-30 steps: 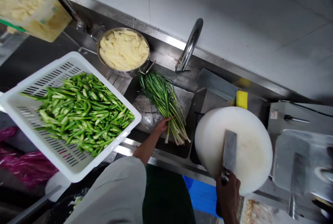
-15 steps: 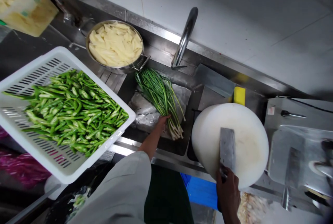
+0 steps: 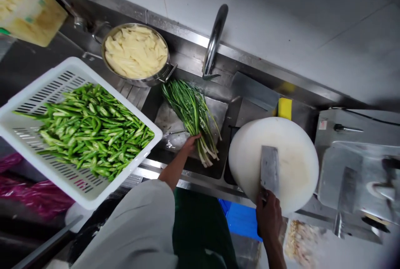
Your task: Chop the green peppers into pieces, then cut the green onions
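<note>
My left hand is closed round a bunch of scallions near their white root ends. The long green leaves trail toward the back of the steel sink, over the water in it. In my right hand is the handle of a cleaver, held over the left part of a thick round white cutting board. The blade points away from me, its broad side facing up; whether it touches the board I cannot tell.
A white slotted basket of cut green peppers stands at the left. Behind it sits a steel pot of pale slices. The faucet arches over the sink. A yellow block lies behind the board; another cleaver lies at the right.
The view has shifted slightly, so most things sit a little higher and further left. Both hands keep their hold on the scallions and the cleaver.
</note>
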`<act>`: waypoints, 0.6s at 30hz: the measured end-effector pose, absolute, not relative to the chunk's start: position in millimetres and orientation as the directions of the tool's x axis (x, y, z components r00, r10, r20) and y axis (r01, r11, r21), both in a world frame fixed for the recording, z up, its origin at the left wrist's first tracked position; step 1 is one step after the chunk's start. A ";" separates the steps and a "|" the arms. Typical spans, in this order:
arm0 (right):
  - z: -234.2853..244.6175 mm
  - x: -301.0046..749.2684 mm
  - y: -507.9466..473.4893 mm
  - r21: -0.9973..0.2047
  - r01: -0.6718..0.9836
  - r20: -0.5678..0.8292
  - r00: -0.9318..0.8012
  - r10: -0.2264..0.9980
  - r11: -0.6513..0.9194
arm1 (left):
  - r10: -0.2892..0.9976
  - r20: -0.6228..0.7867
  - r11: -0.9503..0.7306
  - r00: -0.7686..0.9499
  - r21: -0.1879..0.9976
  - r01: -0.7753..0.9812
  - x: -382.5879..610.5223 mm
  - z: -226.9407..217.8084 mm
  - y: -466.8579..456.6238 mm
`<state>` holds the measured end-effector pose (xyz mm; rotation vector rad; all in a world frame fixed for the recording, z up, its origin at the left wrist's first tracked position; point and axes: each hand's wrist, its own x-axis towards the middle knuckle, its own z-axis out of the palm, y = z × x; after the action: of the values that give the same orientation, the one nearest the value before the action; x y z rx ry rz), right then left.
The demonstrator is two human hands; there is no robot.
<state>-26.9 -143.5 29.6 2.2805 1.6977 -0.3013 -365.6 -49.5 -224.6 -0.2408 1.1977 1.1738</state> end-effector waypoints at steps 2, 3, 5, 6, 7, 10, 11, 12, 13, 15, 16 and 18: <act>29.0 -25.3 -145.7 0.073 0.960 -0.322 0.279 0.905 -0.270 | 0.593 -0.804 0.457 -0.039 0.376 -0.807 -371.2 -211.0 -53.6; 29.7 -23.6 -146.7 0.061 0.961 -0.324 0.276 0.905 -0.271 | 0.599 -0.800 0.464 -0.018 0.366 -0.807 -373.2 -203.7 -54.8; 34.2 -19.5 -146.8 0.050 0.960 -0.356 0.275 0.893 -0.276 | 0.627 -0.779 0.453 0.016 0.348 -0.821 -375.2 -187.8 -55.5; 38.0 -18.2 -145.1 0.054 0.958 -0.376 0.281 0.883 -0.282 | 0.651 -0.759 0.432 0.028 0.340 -0.836 -375.1 -179.2 -55.3; 42.9 -18.6 -141.7 0.057 0.956 -0.380 0.287 0.880 -0.287 | 0.678 -0.734 0.403 0.036 0.330 -0.853 -374.3 -170.4 -55.0; 59.5 -38.3 -119.5 -0.080 0.968 -0.282 0.205 0.937 -0.236 | 0.741 -0.671 0.330 0.043 0.308 -0.892 -368.8 -143.8 -55.2; 64.2 -52.3 -108.6 -0.187 0.966 -0.231 0.133 0.964 -0.178 | 0.746 -0.664 0.328 0.050 0.301 -0.896 -366.3 -135.6 -56.0; 67.7 -69.4 -96.7 -0.313 0.944 -0.208 0.039 0.977 -0.104 | 0.748 -0.661 0.331 0.062 0.291 -0.898 -363.7 -128.0 -57.3; 69.8 -88.5 -84.6 -0.406 0.913 -0.222 -0.054 0.973 -0.042 | 0.751 -0.656 0.336 0.079 0.276 -0.901 -361.0 -121.3 -58.8; 69.8 -126.6 -63.4 -0.477 0.875 -0.312 -0.253 0.916 0.079 | 0.758 -0.643 0.334 0.107 0.242 -0.911 -356.3 -110.4 -62.2; 68.0 -143.1 -55.9 -0.493 0.861 -0.386 -0.344 0.856 0.124 | 0.760 -0.641 0.327 0.110 0.230 -0.917 -354.5 -106.1 -63.8; 62.5 -166.9 -49.3 -0.514 0.835 -0.488 -0.473 0.733 0.197 | 0.753 -0.652 0.308 0.095 0.222 -0.925 -352.2 -99.2 -66.1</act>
<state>-166.9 -49.3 62.5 1.5330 2.3225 -1.1392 -352.2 -66.1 -99.2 -0.2719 0.7693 1.2666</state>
